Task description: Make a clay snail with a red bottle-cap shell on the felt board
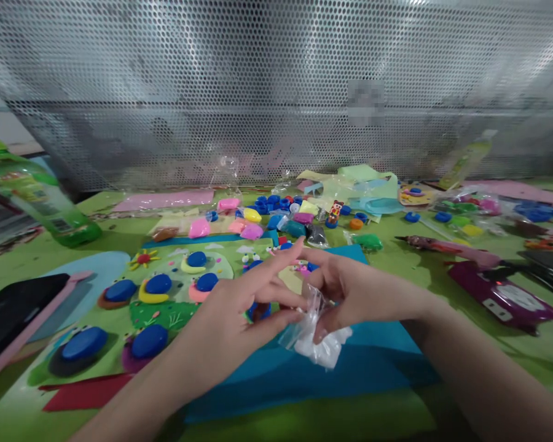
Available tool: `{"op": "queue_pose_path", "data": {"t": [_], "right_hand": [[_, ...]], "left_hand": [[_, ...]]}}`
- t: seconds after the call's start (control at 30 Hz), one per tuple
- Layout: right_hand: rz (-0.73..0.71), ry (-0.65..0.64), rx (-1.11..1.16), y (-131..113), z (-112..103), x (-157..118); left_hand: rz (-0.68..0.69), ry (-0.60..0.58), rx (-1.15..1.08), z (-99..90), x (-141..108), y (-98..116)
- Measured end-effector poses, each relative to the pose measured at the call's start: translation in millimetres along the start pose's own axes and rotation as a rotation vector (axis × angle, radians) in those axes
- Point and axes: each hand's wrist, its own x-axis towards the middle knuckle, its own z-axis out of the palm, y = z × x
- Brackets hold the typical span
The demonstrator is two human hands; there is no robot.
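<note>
"Where is the clear plastic bag (325, 348)?"

"Between the two hands, above the blue sheet (364, 368), toward the near edge of the green tabletop (396, 420). Something white fills its lower end."

"And the left hand (244, 310)?"

"Its thumb and a finger are drawn nearly together, pinching the upper left part of the bag. The index finger reaches out straight above them."

"The right hand (345, 285)?"

"Its thumb is bent and pressed on the bag, just above the white filling. The fingers curl close on the other side; how many of them touch the plastic, I can't tell. Its index finger arches over to the left index fingertip, and I can't say whether the tips touch."

"What's beside the hands?"

"On the left, a picture board (115, 329) with snail-like figures (150, 341) under blue domes, plus a red sun (142, 258) with yellow rays. A red strip (90, 391) lies along its near side."

"Further out?"

"A dark phone (23, 307) and a green bottle (32, 190) toward the left edge; a purple device (502, 294) with a red light toward the right edge. Small coloured packets (200, 228) and a bear figurine (334, 213) sit toward the far edge, before a perforated metal panel (212, 92)."
</note>
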Motion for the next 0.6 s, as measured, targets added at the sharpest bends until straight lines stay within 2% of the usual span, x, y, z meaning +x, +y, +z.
{"op": "queue_pose_path", "data": {"t": [0.2, 0.33, 0.47, 0.6], "right_hand": [[0.013, 0.003, 0.027, 1.5, 2.2, 2.5], [-0.036, -0.017, 0.106, 4.8, 3.8, 3.3], [-0.059, -0.001, 0.1, 6.6, 4.9, 3.8], [-0.081, 0.015, 0.079, 3.9, 5.9, 4.1]], "left_hand": [[-0.089, -0.005, -0.061, 3.0, 1.3, 1.7], [-0.117, 0.038, -0.091, 2.4, 4.0, 0.7], [-0.179, 0.03, -0.184, 4.1, 5.0, 1.5], [-0.277, 0.133, -0.323, 6.4, 5.5, 6.3]]}}
